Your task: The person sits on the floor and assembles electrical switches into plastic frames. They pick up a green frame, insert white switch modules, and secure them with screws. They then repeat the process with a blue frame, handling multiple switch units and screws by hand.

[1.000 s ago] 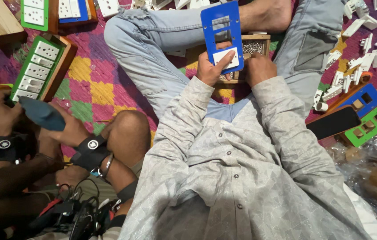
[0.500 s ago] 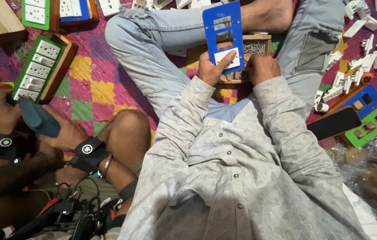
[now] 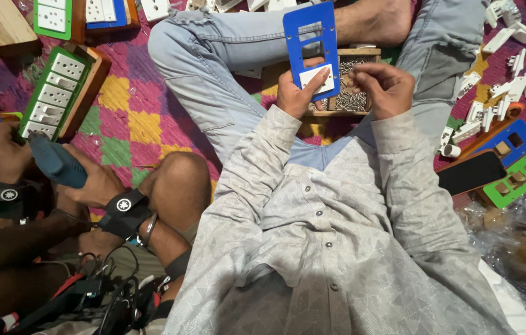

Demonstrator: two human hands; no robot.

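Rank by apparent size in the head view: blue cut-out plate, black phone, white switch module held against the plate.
1. blue cut-out plate
2. black phone, slightly smaller; differing camera distance makes this unsure
3. white switch module, clearly smallest

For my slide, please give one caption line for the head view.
Left hand holds a blue cutout plate; right hand hovers over a wooden screw box.

The blue plate is smooth, glossy plastic; the white switch set in it is matt plastic. Behind the plate, the box is bare, unfinished wood holding bright metal screws. Left of the plate, the mat is coarse woven cloth.
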